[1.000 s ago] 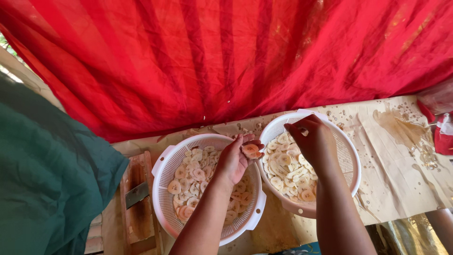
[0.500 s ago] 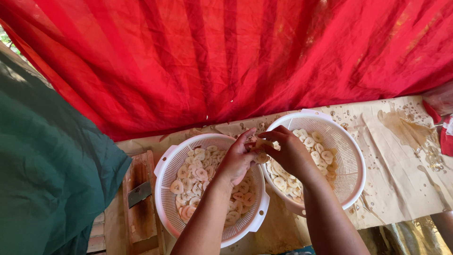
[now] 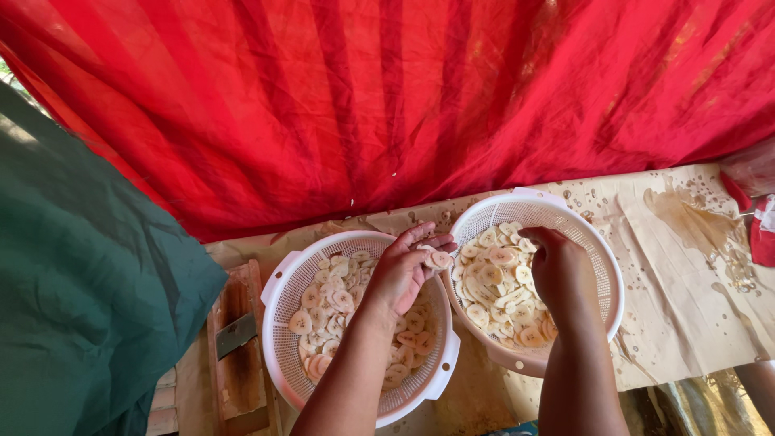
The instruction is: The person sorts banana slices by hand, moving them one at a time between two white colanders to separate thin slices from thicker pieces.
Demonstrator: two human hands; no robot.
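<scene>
Far left: big green cloth [image 3: 73, 291], draped over the edge of the desk [image 3: 694, 299]. Next to it, a wooden slicer board [image 3: 238, 347] with a metal blade, lying flat just beside the left colander [image 3: 282, 355]. White plastic, full of pale banana slices [image 3: 331, 303]. Left hand [image 3: 400, 274] hovering over that colander's right rim, fingers [image 3: 424, 242] curled and pinching a small stack of slices [image 3: 438, 259] right above the gap between the two bowls. Right colander [image 3: 601, 258] touching the left one, also white, more slices piled inside. Right hand [image 3: 561, 270] down in it, fingers bent in and pressed together over the slices, can't tell if anything's actually gripped. Brown paper [image 3: 686, 242] under everything, spotted with wet stains. Red striped cloth [image 3: 404, 97] hanging across the whole back.
</scene>
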